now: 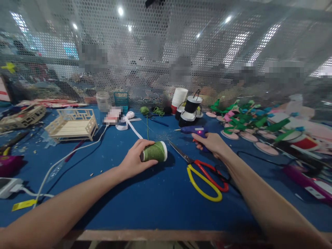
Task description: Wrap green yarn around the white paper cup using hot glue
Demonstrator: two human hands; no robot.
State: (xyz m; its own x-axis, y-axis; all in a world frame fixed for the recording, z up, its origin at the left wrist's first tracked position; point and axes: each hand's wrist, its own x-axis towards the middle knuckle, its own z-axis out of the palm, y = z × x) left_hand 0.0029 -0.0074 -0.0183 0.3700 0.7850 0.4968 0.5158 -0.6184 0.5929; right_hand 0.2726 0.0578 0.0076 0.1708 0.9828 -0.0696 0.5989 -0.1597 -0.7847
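Note:
My left hand (pixel 135 159) is closed around a cup wound with green yarn (pixel 155 151), which lies on its side on the blue table (pixel 145 200). A green strand (pixel 147 126) runs from the cup back to a small green yarn ball (pixel 144 110). My right hand (pixel 211 142) grips the handle of a purple glue gun (pixel 193 130) whose red light is on and whose nozzle points left. Scissors with red and yellow handles (pixel 204 176) lie shut between my two arms.
A small wooden bed model (pixel 74 124) stands at left, with a white cable (pixel 64 159) beside it. Stacked white cups (pixel 179 98) and black spools (pixel 190 110) stand at the back. Green and pink foam flowers (pixel 246 124) crowd the right. A perforated screen (pixel 166 52) closes the far edge.

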